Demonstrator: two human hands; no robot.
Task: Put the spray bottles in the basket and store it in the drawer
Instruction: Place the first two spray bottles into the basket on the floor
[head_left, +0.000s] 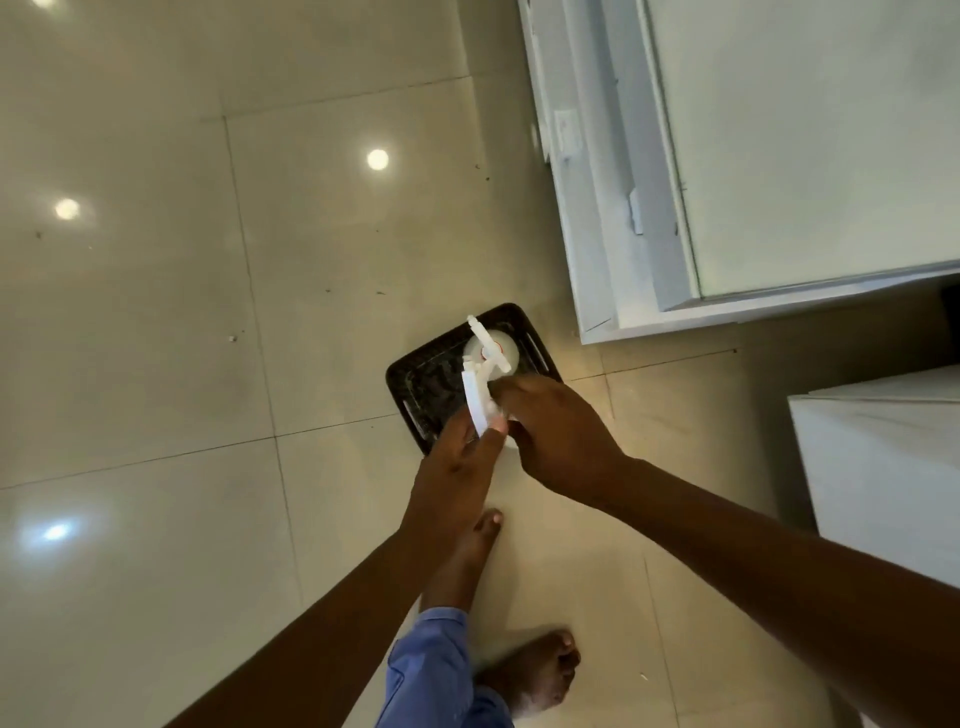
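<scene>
Looking straight down here, I've got both hands over the dark basket (415, 384), which sits on the glossy tile floor (156, 312) near the corner of the white cabinet (779, 156), handy for the drawer later, I'd guess. One spray bottle (496, 349) already stands upright in the far end of the basket, white rounded body with the trigger head pointing up at me. The second spray bottle (475, 402) is between my hands: left hand (457, 467) has fingers wrapped on its white trigger head, right hand (556, 431) comes over from the side and seems to be closed on its body, though the body is mostly hidden. Probably both hands so it goes in upright beside the first. Basket looks like woven or slotted plastic with side handle cut-outs. Can't see which drawer is meant.
</scene>
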